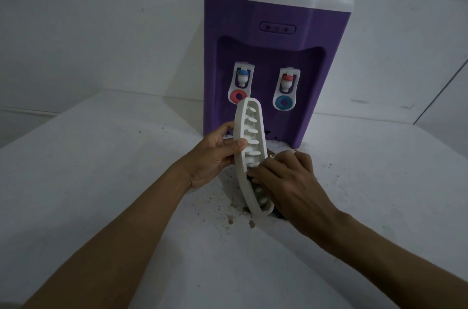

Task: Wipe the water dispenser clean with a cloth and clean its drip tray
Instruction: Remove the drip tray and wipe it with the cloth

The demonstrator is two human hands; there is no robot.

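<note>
A purple water dispenser (pixel 276 37) with a white top stands against the wall, two taps on its front. In front of it I hold the white slotted drip tray (pixel 249 131) on end, its lower tip down near the surface. My left hand (pixel 215 154) grips its left rim, thumb across the edge. My right hand (pixel 286 182) lies against the tray's lower right side with curled fingers reaching into the slots. A dark thing, perhaps a cloth (pixel 279 215), peeks out under that hand; most of it is hidden.
Brown crumbs and dirt specks (pixel 235 215) lie scattered on the white surface (pixel 101 156) below the tray. A white wall rises behind the dispenser. The surface's left edge drops away at the far left.
</note>
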